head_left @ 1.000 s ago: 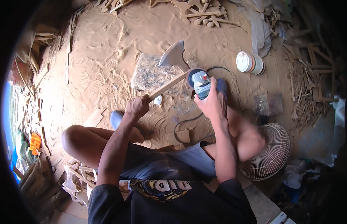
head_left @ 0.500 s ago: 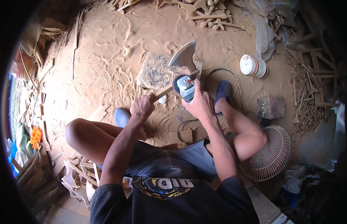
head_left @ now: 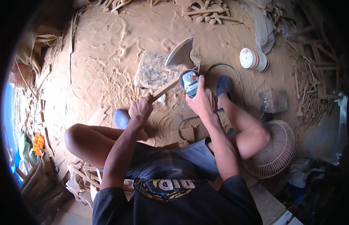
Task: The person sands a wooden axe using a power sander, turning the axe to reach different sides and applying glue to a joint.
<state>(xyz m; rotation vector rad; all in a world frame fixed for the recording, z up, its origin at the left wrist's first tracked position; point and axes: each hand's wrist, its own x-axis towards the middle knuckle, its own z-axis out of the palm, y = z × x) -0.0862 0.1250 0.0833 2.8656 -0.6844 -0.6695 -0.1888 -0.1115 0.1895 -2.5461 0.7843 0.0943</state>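
- An axe-shaped piece of pale brown wood (head_left: pixel 180 53), with a curved blade and straight shaft, is held partly over the flat, mottled grey-brown stone block (head_left: pixel 147 69); whether the two are touching cannot be told.
- The shaft's lower end is gripped in the closed left hand (head_left: pixel 141 106), below the block.
- A grey-blue handheld power tool (head_left: pixel 190 83) with a round dark disc and red button is grasped by the right hand (head_left: pixel 203 100), to the block's lower right.
- The shaft is partly covered by the disc; their contact is hidden.
- A dark, thin cable (head_left: pixel 220 64) is looped to the block's right.
- A white cylindrical bucket with coloured bands (head_left: pixel 253 59) is seen tipped over, farther right of the block.
- A pale, round wire fan guard (head_left: pixel 273 150) is placed well to the block's lower right.
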